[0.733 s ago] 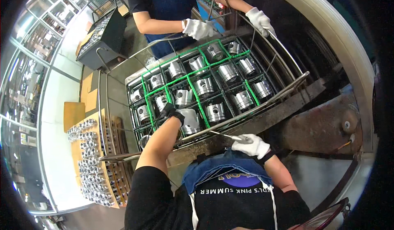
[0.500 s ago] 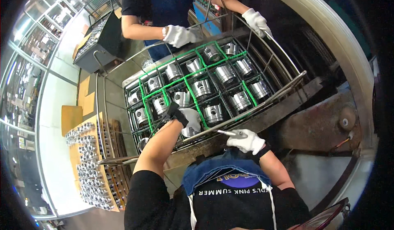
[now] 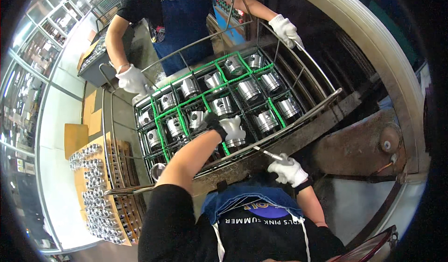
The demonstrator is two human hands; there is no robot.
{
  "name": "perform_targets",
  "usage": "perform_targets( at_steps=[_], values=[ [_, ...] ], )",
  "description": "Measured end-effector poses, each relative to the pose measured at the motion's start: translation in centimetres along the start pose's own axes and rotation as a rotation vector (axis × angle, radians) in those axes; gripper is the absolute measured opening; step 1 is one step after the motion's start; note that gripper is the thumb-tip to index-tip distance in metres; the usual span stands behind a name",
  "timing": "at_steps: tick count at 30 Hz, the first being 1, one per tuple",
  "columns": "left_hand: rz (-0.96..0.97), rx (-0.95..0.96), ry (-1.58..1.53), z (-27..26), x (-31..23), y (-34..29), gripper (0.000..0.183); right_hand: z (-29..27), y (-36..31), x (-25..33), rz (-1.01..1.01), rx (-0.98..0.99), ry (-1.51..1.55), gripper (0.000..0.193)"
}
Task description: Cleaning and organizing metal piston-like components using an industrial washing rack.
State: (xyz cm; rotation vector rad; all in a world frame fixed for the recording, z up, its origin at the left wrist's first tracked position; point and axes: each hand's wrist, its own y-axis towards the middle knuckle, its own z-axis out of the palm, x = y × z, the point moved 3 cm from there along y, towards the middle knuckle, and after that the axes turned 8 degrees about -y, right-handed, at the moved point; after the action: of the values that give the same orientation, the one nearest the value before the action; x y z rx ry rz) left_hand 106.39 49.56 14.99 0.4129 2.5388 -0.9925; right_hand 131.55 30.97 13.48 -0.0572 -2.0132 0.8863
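My left hand (image 3: 232, 127), in a white glove with a black wristband, reaches over the front row of a metal basket. Its fingers curl over the upper part of a silver piston (image 3: 235, 143), hiding much of it. My right hand (image 3: 290, 169), also gloved, is closed round a slim pale tool (image 3: 268, 153) just outside the basket's near rail. The tool's thin tip points up and left toward the rail. Other silver pistons (image 3: 249, 89) sit in separate cells of the wire basket (image 3: 322, 104), divided by green-wrapped bars (image 3: 224, 77).
A co-worker (image 3: 184, 33) in a blue apron stands across the basket, one gloved hand (image 3: 132, 80) at its far left side, another (image 3: 285, 30) near its far right corner. Several pistons stand on stacked cardboard sheets (image 3: 122, 210) at left. A rusty machine part (image 3: 354, 150) is at right.
My left hand has moved right onto a piston in the front row. My right hand has shifted slightly right and down with the tool. The co-worker's left-side hand has moved left and nearer.
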Motion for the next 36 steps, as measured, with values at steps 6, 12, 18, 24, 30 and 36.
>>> perform_targets(
  at_steps=[6,12,18,24,30,36],
  values=[
    [-0.13,0.127,-0.203,3.2,3.7,2.7,0.088,0.0,-1.6,3.2,0.223,-0.274,0.588,0.018],
    [-0.155,-0.257,-1.222,0.6,4.6,1.9,0.078,-0.5,-1.0,1.4,-0.512,-0.316,-0.36,0.022],
    [0.262,0.144,-0.313,-0.6,3.2,0.2,0.046,-0.3,-2.1,8.1,-0.016,0.032,0.346,0.011],
    [0.042,-0.435,-0.025,-7.7,1.7,-3.4,0.042,0.1,0.1,4.9,0.19,0.011,0.294,0.024],
    [-0.19,-0.365,0.19,-4.2,13.9,-0.9,0.051,-0.3,1.5,8.0,0.284,-0.148,0.38,0.026],
    [-0.334,-0.137,0.491,-5.6,11.7,-0.9,0.04,0.8,4.4,10.5,-0.033,0.116,0.06,0.022]
  ],
)
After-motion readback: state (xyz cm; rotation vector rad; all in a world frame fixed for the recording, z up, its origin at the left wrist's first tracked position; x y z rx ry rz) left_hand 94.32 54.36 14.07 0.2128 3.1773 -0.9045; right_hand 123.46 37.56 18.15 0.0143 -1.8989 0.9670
